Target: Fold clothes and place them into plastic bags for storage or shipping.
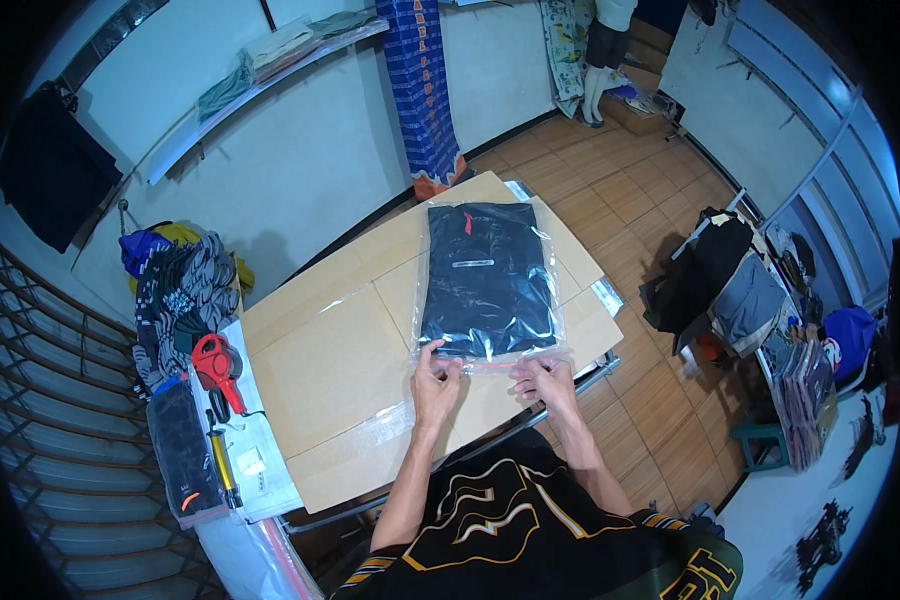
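Observation:
A folded dark garment in a clear plastic zip bag (495,292) lies flat on the cardboard-covered table (337,330). The bag's red-lined zip edge faces me. My left hand (435,382) pinches the left part of that edge between thumb and finger, its index finger stretched over the bag. My right hand (546,381) pinches the edge near its right end. A small red mark and a pale printed strip show on the garment.
Left of the cardboard, a red tape dispenser (216,367), a yellow-handled tool (223,461) and another bagged dark garment (184,450) lie together. Gloves (180,292) are heaped behind them. Clothes (720,277) hang on a rack at right, near a green stool (761,442).

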A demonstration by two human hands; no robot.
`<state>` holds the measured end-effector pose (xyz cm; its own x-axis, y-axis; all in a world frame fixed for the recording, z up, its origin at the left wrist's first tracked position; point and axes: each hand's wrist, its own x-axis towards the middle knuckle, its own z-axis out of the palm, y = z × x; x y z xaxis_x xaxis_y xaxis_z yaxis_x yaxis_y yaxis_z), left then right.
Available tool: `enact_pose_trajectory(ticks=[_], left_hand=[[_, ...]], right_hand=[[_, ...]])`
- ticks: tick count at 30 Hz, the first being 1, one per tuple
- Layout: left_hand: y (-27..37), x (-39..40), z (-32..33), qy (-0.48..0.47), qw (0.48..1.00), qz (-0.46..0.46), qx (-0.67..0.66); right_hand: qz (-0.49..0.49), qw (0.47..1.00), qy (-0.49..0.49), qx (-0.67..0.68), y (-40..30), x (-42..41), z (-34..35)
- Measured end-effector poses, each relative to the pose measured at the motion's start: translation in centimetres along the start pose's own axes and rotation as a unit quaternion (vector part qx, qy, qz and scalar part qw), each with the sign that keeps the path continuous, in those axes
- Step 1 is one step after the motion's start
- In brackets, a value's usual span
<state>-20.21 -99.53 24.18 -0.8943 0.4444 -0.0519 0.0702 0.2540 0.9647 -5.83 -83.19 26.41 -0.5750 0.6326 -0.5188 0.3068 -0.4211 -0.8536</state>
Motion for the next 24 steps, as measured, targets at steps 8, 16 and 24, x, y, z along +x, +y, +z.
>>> enact_pose_trajectory(ticks=[8,16,24], left_hand=[[-0.5,-0.2,0.6,0.022,1.0,0.013,0.004],[0.5,-0.4,0.5,-0.011,0.999,-0.003,0.05],[1.0,-0.5,0.8,-0.008,0.999,-0.008,0.047]], right_hand=[[0.002,1.0,-0.011,0.0,0.6,0.3,0.6],[0.019,1.0,-0.015,0.005,-0.1,0.0,1.0],[0.017,1.0,-0.012,0.012,0.7,0.4,1.0]])
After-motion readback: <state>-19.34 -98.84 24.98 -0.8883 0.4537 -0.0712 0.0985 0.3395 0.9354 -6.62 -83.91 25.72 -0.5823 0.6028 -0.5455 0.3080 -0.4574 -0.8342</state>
